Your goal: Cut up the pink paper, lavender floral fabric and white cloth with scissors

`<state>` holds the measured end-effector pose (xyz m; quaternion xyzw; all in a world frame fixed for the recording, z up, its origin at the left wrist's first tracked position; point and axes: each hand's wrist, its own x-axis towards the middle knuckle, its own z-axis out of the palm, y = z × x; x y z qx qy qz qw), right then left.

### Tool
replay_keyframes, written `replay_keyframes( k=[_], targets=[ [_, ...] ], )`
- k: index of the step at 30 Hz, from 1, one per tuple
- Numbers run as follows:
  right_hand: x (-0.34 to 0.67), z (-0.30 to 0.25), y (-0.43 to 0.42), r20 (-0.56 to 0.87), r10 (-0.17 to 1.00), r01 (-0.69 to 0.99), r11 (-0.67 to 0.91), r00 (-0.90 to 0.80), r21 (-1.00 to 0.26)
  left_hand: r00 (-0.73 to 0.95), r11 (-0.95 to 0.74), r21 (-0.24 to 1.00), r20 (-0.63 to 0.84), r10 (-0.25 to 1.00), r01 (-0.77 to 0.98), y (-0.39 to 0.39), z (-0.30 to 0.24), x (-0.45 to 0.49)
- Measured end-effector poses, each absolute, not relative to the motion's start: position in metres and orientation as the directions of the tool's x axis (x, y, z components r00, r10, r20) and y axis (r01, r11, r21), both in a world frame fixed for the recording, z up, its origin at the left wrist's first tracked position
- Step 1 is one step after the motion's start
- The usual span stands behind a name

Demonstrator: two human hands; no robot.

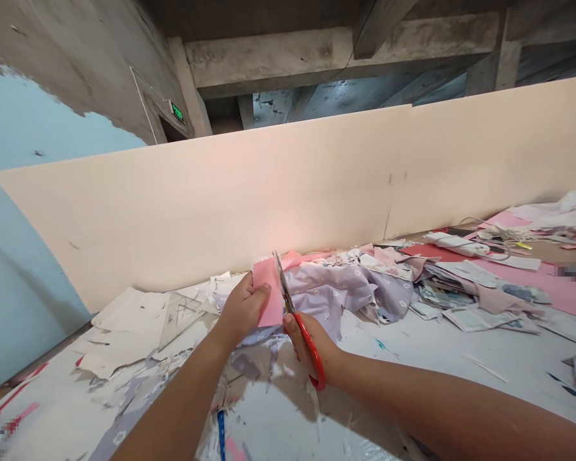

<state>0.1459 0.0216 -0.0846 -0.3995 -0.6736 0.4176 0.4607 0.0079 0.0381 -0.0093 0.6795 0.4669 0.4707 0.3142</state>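
Observation:
My left hand [244,306] pinches a small pink sheet of paper [267,296] between thumb and fingers, holding it upright above the table. My right hand [314,346] is closed round the red handles of a pair of scissors [288,298]. The blades point up and away from me, along the right edge of the pink paper. Whether the blades are parted or closed on the paper, I cannot tell. Behind both hands lies a crumpled lilac cloth [350,288] with small white flowers.
A clear set square [180,315] rests on cream paper [129,320] at the left. To the right are piled scraps [480,291] and a white power strip [456,243] with its cord. A blue pen-like object [221,435] lies near the front. A pale board [269,192] stands along the back.

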Motion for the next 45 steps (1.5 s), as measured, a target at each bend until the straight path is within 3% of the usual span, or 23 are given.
replay_keyframes(
  k=[10, 22, 28, 37, 40, 45],
  targets=[
    [0.145, -0.087, 0.022, 0.279, 0.931, 0.121, 0.313, -0.236, -0.942, 0.101, -0.357, 0.883, 0.342, 0.934, 0.304, 0.039, -0.01, 0.008],
    [0.146, -0.087, 0.024, 0.345, 0.906, 0.221, 0.398, -0.243, -0.89, 0.095, -0.388, 0.873, 0.377, 0.921, 0.296, 0.044, -0.014, 0.006],
    [0.147, -0.086, 0.026, 0.434, 0.869, 0.238, 0.485, -0.239, -0.841, 0.115, -0.386, 0.893, 0.369, 0.922, 0.233, 0.042, -0.011, 0.008],
    [0.147, -0.085, 0.025, 0.428, 0.872, 0.206, 0.476, -0.238, -0.855, 0.117, -0.36, 0.924, 0.346, 0.931, 0.129, 0.042, -0.011, 0.009],
    [0.146, -0.084, 0.024, 0.352, 0.914, 0.103, 0.377, -0.2, -0.921, 0.089, -0.311, 0.948, 0.306, 0.948, 0.059, 0.044, -0.011, 0.007],
    [0.149, -0.07, 0.038, 0.096, 0.982, -0.154, 0.071, -0.162, -0.985, 0.122, -0.245, 0.969, 0.245, 0.962, -0.015, 0.046, -0.011, 0.003]
  ],
)
